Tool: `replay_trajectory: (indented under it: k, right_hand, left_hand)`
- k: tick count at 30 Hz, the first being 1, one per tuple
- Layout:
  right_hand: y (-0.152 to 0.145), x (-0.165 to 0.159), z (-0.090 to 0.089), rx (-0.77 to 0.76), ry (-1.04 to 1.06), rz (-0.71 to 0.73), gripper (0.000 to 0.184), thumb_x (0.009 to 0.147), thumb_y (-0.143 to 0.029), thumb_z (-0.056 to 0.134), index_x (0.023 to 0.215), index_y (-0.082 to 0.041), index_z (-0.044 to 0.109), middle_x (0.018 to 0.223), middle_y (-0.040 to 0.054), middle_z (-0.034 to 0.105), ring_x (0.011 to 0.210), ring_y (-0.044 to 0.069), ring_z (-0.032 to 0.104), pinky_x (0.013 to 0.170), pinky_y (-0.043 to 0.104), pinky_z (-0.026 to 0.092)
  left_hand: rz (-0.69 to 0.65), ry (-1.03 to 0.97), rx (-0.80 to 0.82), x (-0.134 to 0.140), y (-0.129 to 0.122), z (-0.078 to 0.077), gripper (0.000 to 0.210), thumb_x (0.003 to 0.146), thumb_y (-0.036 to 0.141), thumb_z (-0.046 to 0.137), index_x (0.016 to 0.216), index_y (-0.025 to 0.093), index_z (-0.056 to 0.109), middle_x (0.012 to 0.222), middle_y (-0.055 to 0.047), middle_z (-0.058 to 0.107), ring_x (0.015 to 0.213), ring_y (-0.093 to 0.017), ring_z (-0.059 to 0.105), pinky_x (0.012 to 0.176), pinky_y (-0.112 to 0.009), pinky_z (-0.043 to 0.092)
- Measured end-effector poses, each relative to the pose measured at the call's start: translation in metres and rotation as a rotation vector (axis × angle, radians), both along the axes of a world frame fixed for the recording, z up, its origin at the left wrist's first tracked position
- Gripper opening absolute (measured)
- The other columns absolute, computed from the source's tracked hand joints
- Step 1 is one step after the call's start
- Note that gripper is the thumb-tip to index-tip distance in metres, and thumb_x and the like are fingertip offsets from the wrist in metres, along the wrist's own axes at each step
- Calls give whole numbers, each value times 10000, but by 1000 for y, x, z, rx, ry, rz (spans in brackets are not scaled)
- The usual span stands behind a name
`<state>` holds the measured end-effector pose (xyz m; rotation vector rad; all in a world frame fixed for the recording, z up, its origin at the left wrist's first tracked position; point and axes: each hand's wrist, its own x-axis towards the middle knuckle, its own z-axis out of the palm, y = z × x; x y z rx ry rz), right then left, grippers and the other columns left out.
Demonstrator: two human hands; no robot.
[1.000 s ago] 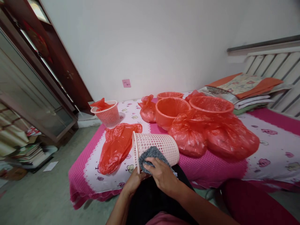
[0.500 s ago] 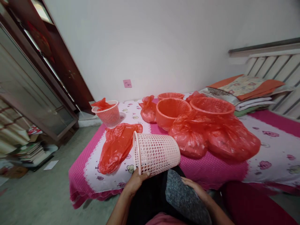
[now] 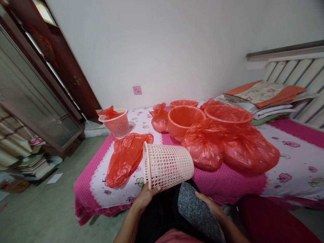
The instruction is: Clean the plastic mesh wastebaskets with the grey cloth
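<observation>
A pale pink plastic wastebasket (image 3: 169, 165) with a holed wall lies on its side across my lap and the bed's front edge, its mouth toward the left. My left hand (image 3: 146, 197) grips its rim from below, thumb on the outer wall. In my right hand (image 3: 207, 204) is a speckled grey cloth (image 3: 193, 206), which hangs down toward my lap; the fingers behind it are hidden. Left of the wastebasket a flattened red plastic bag (image 3: 125, 158) lies on the bed. Against its base end rests a filled, tied red bag (image 3: 202, 148).
Behind stand red baskets (image 3: 186, 118) and more red bags. A pink basket (image 3: 117, 125) with red plastic inside stands at the bed's (image 3: 101, 192) left end. Folded bedding (image 3: 268, 98) is piled at right. A dark red seat (image 3: 270, 219) is at lower right.
The view has shifted very slightly. My right hand and the grey cloth have turned a little; the wastebasket stays in my left hand, almost unmoved.
</observation>
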<state>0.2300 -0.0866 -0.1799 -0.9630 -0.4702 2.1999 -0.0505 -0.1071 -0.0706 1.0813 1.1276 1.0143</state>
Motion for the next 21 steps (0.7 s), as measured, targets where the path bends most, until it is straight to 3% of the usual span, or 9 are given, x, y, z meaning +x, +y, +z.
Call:
replay_trajectory:
  k: [12, 21]
  right_hand:
    - [-3, 2, 19, 69, -97, 40, 360, 647, -591, 817, 706, -240, 760, 849, 83, 801, 1023, 336, 747, 981, 410, 541]
    - [-2, 4, 14, 49, -38, 42, 328, 708, -564, 796, 725, -238, 777, 794, 75, 796, 982, 314, 760, 981, 384, 541]
  left_hand:
    - [-3, 3, 6, 0, 0, -1, 568, 727, 390, 767, 1238, 152, 699, 1277, -142, 729, 1304, -349, 576, 1213, -532, 302]
    - [80, 101, 34, -3, 4, -3, 504, 769, 409, 720, 1185, 125, 711, 1232, -154, 745, 1240, -346, 615, 1165, -511, 369]
